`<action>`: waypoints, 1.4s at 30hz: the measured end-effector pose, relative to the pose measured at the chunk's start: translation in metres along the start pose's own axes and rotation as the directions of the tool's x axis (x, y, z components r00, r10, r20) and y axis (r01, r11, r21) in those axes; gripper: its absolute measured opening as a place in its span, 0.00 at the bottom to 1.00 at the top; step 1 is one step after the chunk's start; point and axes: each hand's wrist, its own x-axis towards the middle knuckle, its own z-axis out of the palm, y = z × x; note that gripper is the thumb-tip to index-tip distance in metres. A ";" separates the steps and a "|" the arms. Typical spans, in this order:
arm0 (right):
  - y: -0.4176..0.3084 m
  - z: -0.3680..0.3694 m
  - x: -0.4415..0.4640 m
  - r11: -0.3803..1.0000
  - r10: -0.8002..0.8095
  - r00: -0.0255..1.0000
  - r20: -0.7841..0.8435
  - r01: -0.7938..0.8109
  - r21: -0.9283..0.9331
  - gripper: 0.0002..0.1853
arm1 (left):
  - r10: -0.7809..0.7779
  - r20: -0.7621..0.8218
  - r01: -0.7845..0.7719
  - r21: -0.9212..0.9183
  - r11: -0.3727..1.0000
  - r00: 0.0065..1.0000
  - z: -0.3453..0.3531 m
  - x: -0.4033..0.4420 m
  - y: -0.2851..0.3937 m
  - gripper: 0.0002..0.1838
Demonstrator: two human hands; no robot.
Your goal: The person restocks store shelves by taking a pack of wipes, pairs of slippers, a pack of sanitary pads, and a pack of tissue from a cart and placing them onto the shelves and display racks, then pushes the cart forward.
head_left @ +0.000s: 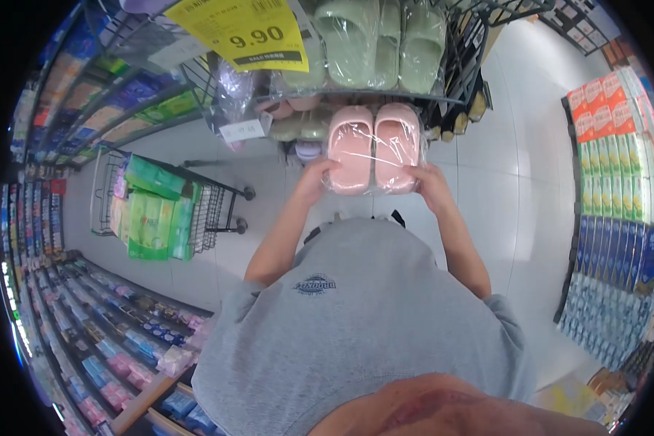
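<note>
A pair of pink slippers point(374, 152) in clear plastic wrap is held up in front of the shelf rack, side by side, toes away from me. My left hand point(318, 179) grips the near left edge of the pack, and my right hand point(426, 185) grips its near right edge. The fingertips lie on the wrap and the other fingers are partly hidden beneath. Just beyond, wrapped green slippers point(381, 47) sit on the wire shelf. A yellow price sign point(251, 33) reading 9.90 hangs to the upper left.
A shopping cart point(209, 218) with green packages point(156, 218) stands on the left. Shelves of packaged goods point(116, 327) curve along the far left. Stacked boxes point(610, 174) stand on the right. Pale tiled floor point(501, 182) lies between. More slippers hang below the wire shelf.
</note>
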 end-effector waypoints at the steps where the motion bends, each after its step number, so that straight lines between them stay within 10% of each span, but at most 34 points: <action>1: 0.001 0.003 0.001 1.000 0.019 1.000 -0.013 -0.019 0.004 0.15 | -0.023 -0.002 0.023 -0.004 1.000 1.000 -0.002 -0.001 0.002 0.09; 32: 0.033 -0.038 0.134 0.997 -0.031 0.964 -0.265 0.011 -0.077 0.13 | -0.208 0.058 0.188 0.238 0.953 0.976 -0.041 0.169 -0.011 0.16; 42: 0.020 -0.040 0.193 0.991 -0.131 0.957 -0.258 0.121 -0.054 0.14 | 0.058 -0.031 -0.046 0.298 0.953 0.998 -0.027 0.216 0.001 0.17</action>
